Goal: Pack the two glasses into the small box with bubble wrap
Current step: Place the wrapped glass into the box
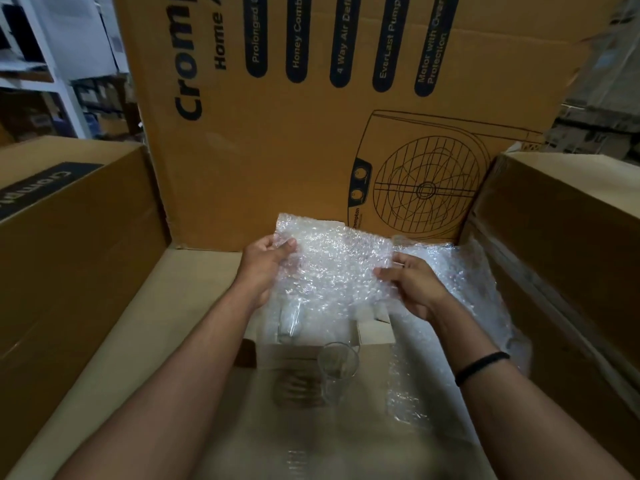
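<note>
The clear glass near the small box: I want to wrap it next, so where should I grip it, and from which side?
Probably round the side wall at mid-height, coming from the right. The glass stands upright, mouth up, with a round wall; the small box stands close behind it, and the cardboard to its right lies bare.

Bubble wrap sheet (332,268) hides most of the small box (375,327)

At centre frame only the box's right flap and near wall show past the sheet. A pale glass-like shape (288,318) shows dimly through the sheet's lower left corner, and whether it stands inside the box cannot be told. The big carton (311,150) has its lettering cut off at the top edge. The shelves (41,64) at upper left are blurred.
</note>
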A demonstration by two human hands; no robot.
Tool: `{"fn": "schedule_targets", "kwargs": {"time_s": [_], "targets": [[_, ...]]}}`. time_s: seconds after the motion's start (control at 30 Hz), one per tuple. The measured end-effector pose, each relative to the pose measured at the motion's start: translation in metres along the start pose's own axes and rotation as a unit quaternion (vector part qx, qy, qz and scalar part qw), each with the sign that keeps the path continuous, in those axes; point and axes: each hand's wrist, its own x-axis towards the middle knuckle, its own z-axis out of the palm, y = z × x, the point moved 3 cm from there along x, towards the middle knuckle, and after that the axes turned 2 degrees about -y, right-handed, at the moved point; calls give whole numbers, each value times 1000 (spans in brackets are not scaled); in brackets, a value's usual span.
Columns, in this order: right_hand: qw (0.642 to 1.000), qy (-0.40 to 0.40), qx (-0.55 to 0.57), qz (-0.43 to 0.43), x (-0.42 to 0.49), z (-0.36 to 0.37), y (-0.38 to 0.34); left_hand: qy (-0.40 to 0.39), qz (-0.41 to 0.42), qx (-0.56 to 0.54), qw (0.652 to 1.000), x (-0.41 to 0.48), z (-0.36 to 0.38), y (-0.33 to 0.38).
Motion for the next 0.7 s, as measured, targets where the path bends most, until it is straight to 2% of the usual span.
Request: {"fn": "schedule_targets", "kwargs": {"time_s": [0.13, 0.2, 0.3, 0.37, 0.57, 0.7], "targets": [[998, 12, 49, -41, -8, -11, -12, -81, -55, 39, 994, -4, -5, -5], [997, -24, 64, -36, -13, -10, -11, -62, -46, 35, 996, -7, -5, -5], [999, -51, 3, 8, -15, -6, 4, -48, -24, 23, 998, -8, -5, -7], [998, -56, -21, 2, -14, -1, 6, -54, -11, 36, 998, -9, -5, -7], [998, -43, 47, -4, -11, -3, -1, -144, 10, -17, 989, -13, -5, -4], [997, -47, 63, 15, -12, -2, 0, -159, 7, 91, 983, -16, -1, -8]]}}
